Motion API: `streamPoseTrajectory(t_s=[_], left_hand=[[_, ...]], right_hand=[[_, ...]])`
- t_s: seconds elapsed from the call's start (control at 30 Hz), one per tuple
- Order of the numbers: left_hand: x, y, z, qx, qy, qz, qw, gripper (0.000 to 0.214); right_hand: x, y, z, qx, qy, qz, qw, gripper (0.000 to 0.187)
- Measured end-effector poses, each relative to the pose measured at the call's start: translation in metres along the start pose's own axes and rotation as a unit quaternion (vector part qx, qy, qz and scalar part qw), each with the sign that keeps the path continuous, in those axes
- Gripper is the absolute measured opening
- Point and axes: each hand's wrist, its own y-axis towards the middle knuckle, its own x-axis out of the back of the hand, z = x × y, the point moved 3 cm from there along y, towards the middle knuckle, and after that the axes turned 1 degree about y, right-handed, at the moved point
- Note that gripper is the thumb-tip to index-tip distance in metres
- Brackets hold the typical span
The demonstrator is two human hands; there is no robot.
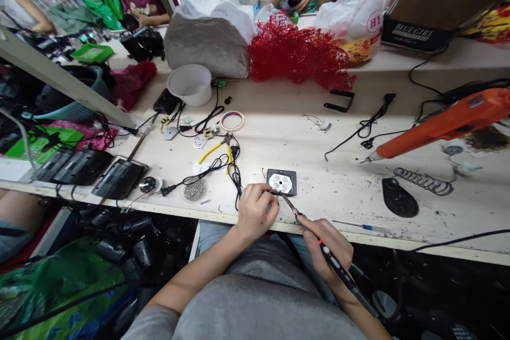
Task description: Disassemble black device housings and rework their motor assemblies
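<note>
My right hand (329,247) is wrapped round a soldering iron (332,263) with a small red light on its handle. Its metal tip reaches the lower edge of a small black rectangular housing (292,174). A white round-cornered plate with several light circles (280,183) sits inside that housing. At the housing's lower left, my left hand (258,210) has its fingers pinched together; what they hold is too small to make out. Left of it lie a black cable (235,180), yellow-handled pliers (211,152) and a clear dish of small metal screws (194,190).
An orange electric screwdriver (442,125) reaches in from the right, above a spring (422,181) and a black teardrop-shaped part (399,199). A blue-handled screwdriver (366,227) lies near the front edge. White tub (190,85), red netting (295,50) and black housings (119,178) stand around; co-workers sit opposite.
</note>
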Motion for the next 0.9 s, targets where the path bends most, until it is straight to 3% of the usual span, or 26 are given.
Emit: streamPoseTrajectory(t_s=[0.27,0.43,0.73,0.9], left_hand=[[-0.002,0.0,-0.001,0.002,0.015,-0.004,1.0,0.011],[0.007,0.001,-0.006,0.01,0.002,0.004,1.0,0.002],[0.015,-0.004,-0.002,-0.025,0.043,0.024,0.998,0.025],[0.011,0.0,-0.001,-0.014,0.038,0.038,0.998,0.012]], right_hand=[[0.013,-0.006,0.003,0.009,-0.012,-0.033,0.999,0.039],[0.017,-0.007,0.0,0.0,-0.01,-0.041,0.999,0.038],[0.015,-0.006,0.002,-0.006,-0.006,-0.041,0.999,0.036],[0.013,-0.005,0.003,-0.002,-0.004,-0.043,0.999,0.036]])
